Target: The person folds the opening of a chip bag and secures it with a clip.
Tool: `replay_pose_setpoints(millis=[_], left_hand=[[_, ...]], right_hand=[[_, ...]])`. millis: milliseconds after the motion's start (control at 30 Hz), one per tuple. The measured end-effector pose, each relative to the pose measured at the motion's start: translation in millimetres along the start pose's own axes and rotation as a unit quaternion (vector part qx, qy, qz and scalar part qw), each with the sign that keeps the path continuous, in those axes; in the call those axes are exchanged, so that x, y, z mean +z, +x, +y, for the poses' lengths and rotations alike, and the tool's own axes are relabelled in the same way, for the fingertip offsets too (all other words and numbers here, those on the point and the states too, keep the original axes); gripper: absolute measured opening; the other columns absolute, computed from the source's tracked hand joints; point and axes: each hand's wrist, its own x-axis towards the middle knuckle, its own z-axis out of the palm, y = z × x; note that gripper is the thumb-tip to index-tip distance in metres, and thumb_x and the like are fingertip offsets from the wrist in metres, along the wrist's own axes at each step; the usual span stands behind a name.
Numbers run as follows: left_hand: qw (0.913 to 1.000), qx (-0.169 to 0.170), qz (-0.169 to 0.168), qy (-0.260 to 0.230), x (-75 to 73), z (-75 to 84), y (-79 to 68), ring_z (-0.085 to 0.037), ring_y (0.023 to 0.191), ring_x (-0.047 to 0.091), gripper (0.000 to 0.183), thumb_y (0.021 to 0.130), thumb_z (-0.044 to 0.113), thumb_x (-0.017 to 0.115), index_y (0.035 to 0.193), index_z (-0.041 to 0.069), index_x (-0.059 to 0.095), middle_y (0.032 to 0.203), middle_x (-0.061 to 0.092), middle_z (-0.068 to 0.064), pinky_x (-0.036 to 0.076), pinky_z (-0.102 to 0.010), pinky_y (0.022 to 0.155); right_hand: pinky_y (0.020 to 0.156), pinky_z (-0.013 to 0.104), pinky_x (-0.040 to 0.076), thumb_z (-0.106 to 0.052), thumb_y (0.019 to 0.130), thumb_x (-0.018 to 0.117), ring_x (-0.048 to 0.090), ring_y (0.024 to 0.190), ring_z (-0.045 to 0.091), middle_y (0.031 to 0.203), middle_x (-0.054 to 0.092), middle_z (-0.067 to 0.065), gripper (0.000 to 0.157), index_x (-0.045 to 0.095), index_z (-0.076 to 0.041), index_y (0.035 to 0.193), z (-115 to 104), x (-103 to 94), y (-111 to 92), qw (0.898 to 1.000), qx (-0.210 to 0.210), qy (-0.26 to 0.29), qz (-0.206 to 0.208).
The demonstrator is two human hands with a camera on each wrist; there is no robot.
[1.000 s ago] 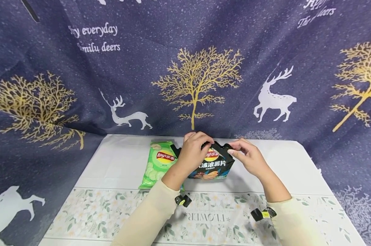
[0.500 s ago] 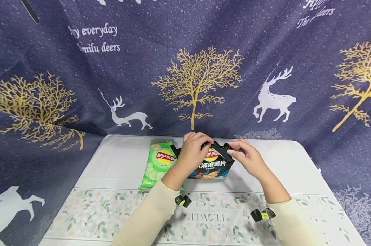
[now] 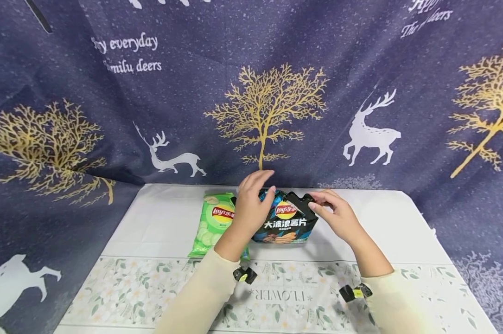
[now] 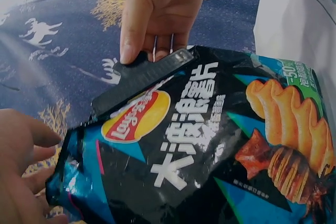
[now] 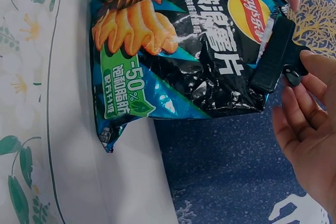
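Observation:
A black and blue bag of Lay's potato chips (image 3: pixel 285 225) stands on the table, its top corner gripped by a black bag clip (image 5: pixel 275 56). My right hand (image 3: pixel 336 213) pinches the clip's handle between thumb and fingers. In the left wrist view, the clip (image 4: pixel 142 80) lies across one part of the bag's top edge, beside the yellow and red logo. My left hand (image 3: pixel 253 204) is at the bag's other top corner, fingers fairly straight and thumb apart, holding nothing. Its fingertips (image 4: pixel 47 137) are close to that corner in the left wrist view.
A green bag of Lay's chips (image 3: pixel 213 227) lies left of the black one, partly behind my left forearm. A small black piece (image 3: pixel 233 200) shows at its top right. Behind the white table (image 3: pixel 372 232) hangs a dark blue cloth (image 3: pixel 172 111) printed with deer and trees.
My left hand has let go of the bag's top edge and drawn left, uncovering more of the bag's front. My right hand stays on the clip.

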Motion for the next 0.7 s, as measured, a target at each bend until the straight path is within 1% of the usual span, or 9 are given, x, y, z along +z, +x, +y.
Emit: replay_pose_setpoints(millis=[100,167,233,367,467,600,700], left_hand=[[0.9986,-0.044,0.001,-0.027,-2.8,-4.9,-3.1,-0.027,0.146,0.041,0.052,0.105,0.033,0.055,0.155,0.027,0.041,0.155,0.045,-0.006,0.038,-0.056,0.117],[0.9967,-0.068,-0.004,-0.045,-4.0,-7.6,-5.5,-0.027,0.148,0.038,0.057,0.106,0.038,0.052,0.159,0.031,0.031,0.159,0.039,-0.004,0.039,-0.057,0.116],[0.9946,-0.084,-0.009,-0.061,-4.4,-9.6,-8.1,-0.027,0.149,0.037,0.061,0.106,0.043,0.05,0.16,0.032,0.024,0.161,0.035,-0.003,0.038,-0.057,0.116],[0.9908,-0.103,-0.013,-0.087,-3.3,-13.5,-14.3,-0.025,0.149,0.037,0.068,0.105,0.046,0.049,0.162,0.03,0.015,0.161,0.035,-0.003,0.037,-0.055,0.118],[0.988,-0.111,-0.018,-0.106,-1.8,-17.7,-19.4,-0.024,0.148,0.039,0.072,0.105,0.047,0.049,0.163,0.03,0.01,0.161,0.035,-0.006,0.037,-0.052,0.119],[0.9851,-0.122,-0.03,-0.118,0.2,-22.7,-26.5,-0.025,0.145,0.043,0.075,0.104,0.047,0.05,0.163,0.029,0.008,0.159,0.037,-0.008,0.04,-0.049,0.118],[0.9828,-0.135,-0.043,-0.118,1.3,-25.2,-31.8,-0.027,0.144,0.044,0.076,0.104,0.048,0.052,0.163,0.029,0.008,0.158,0.041,-0.005,0.041,-0.049,0.117]], right_hand=[[0.092,0.012,0.048,-0.019,0.1,0.065,0.058,0.1,-0.002,0.116,0.067,0.001,0.033,0.067,-0.015,0.132,1.3,0.8,0.2,1.0,-0.004,0.001,0.0],[0.092,0.012,0.047,-0.017,0.099,0.066,0.057,0.1,-0.003,0.116,0.067,0.002,0.033,0.067,-0.015,0.133,2.5,1.2,0.2,1.0,-0.004,0.002,0.003],[0.092,0.011,0.047,-0.014,0.099,0.066,0.056,0.099,-0.004,0.115,0.067,0.002,0.034,0.067,-0.014,0.133,4.0,1.6,-0.1,1.0,-0.002,0.003,0.007],[0.092,0.012,0.048,-0.005,0.097,0.065,0.056,0.098,-0.005,0.115,0.067,0.01,0.035,0.066,-0.006,0.133,5.3,3.0,-0.7,1.0,-0.007,0.009,0.013],[0.092,0.013,0.048,-0.001,0.097,0.063,0.056,0.097,-0.005,0.115,0.066,0.015,0.035,0.064,-0.001,0.133,5.7,5.2,-0.6,1.0,-0.01,0.017,0.016],[0.093,0.011,0.047,-0.004,0.099,0.062,0.057,0.098,-0.005,0.117,0.065,0.012,0.036,0.064,-0.004,0.134,7.1,7.2,-1.2,0.999,-0.005,0.031,0.018],[0.093,0.011,0.047,-0.008,0.099,0.063,0.057,0.099,-0.003,0.117,0.065,0.007,0.035,0.065,-0.008,0.135,7.1,7.5,-2.4,0.999,-0.002,0.045,0.018]])
